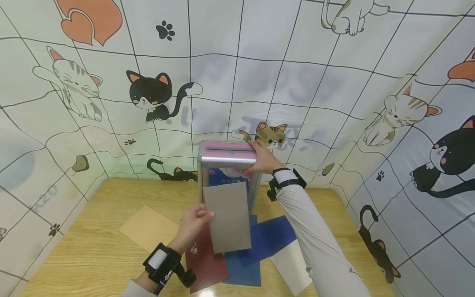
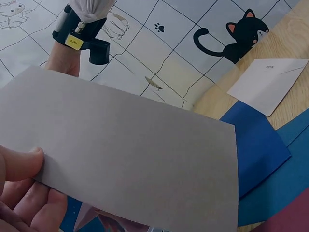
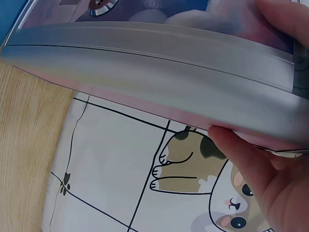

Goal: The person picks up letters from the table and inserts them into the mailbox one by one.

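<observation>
My left hand (image 1: 193, 225) pinches a plain grey card (image 1: 228, 218) at its left edge, the thumb lying on the near face. The card stands nearly upright in front of a slotted box (image 1: 217, 155) and hides part of its front. This box has a pink top with a long slot, silver edges and a blue picture on the front. A round keyhole lock (image 3: 102, 6) shows on it in the right wrist view. My right hand (image 1: 263, 159) grips the right end of the box's top, thumb at the front and fingers behind.
On the wooden table (image 1: 92, 231) lie a tan envelope (image 1: 148, 227), a dark red one (image 1: 205, 264), two blue ones (image 1: 272, 239) partly overlapping, and a cream one (image 1: 293, 264) beside my right sleeve. A cat-patterned cloth wall (image 1: 222, 82) rises close behind the box.
</observation>
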{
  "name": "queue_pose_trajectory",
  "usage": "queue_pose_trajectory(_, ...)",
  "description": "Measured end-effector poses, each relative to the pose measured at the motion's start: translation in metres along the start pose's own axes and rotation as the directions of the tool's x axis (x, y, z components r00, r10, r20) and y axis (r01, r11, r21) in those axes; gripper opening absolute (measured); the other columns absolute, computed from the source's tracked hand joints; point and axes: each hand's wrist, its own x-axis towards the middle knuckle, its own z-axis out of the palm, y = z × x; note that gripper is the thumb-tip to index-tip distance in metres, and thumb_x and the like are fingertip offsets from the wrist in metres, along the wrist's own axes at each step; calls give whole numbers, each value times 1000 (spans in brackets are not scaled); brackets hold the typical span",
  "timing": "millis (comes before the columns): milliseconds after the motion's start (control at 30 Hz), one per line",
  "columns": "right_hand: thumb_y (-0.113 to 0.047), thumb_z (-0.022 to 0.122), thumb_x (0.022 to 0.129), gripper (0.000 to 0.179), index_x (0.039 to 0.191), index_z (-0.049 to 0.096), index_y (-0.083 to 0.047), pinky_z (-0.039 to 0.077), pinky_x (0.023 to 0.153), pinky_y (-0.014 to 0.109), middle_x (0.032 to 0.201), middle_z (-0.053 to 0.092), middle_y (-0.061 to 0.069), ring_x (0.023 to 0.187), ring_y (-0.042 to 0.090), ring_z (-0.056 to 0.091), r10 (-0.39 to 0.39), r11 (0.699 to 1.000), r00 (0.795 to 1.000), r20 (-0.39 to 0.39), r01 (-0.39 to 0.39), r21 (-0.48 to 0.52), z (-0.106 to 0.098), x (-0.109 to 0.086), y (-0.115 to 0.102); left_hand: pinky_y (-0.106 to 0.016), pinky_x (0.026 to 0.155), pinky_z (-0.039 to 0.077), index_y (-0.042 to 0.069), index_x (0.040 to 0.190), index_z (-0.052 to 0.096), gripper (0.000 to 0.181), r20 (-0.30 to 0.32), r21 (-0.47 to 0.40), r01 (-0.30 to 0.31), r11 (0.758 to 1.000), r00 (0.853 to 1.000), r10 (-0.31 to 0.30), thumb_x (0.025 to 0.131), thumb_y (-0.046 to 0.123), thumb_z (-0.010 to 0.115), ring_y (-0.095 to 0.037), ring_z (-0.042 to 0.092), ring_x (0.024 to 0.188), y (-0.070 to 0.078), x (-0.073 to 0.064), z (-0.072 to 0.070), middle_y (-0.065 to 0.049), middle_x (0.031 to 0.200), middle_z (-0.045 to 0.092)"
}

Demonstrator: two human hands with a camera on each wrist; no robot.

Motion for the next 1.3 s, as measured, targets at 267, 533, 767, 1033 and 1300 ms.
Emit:
queue_pose_trajectory(267,-28,83,45,114,139,23,-6,41,93,52,135,28,19,108,32,39,3,1000,1000,-5,-3,-4,0,0,2,-51,85,49,-7,106,59,34,3,67,-49,997,999,49,78,12,63,-32,58,96,4,8,-4,-29,107,62)
queue_pose_trajectory(533,-28,83,45,113,138,24,-5,41,94,52,135,29,18,109,32,39,3,1000,1000,-9,-3,-4,1,0,2,-52,85,48,-8,104,60,32,-17,59,-110,992,994,111,77,9,64,-31,59,93,10,20,-6,-30,101,64)
queue_pose_trajectory(767,-28,83,45,112,138,24,-5,41,94,51,135,29,18,109,31,39,1,1000,1000,-11,-1,-13,1,1,2,-51,83,50,-8,104,60,32,-33,38,-107,994,994,108,76,9,64,-30,60,92,14,25,-6,-29,100,64)
queue_pose_trajectory(1033,-28,83,46,113,139,23,-5,40,95,51,135,29,19,109,32,39,1,1000,1000,-12,-1,-13,0,0,0,-48,80,52,-8,98,62,28,-55,27,-139,990,989,140,74,6,65,-27,62,86,13,26,-4,-28,95,66)
queue_pose_trajectory(1300,-29,83,46,113,139,23,-6,40,95,51,136,28,19,110,32,39,9,1000,1000,-13,-10,-19,1,0,0,-48,82,51,-8,102,60,31,-53,28,-115,993,992,116,76,7,65,-29,61,89,13,26,-4,-29,98,65)
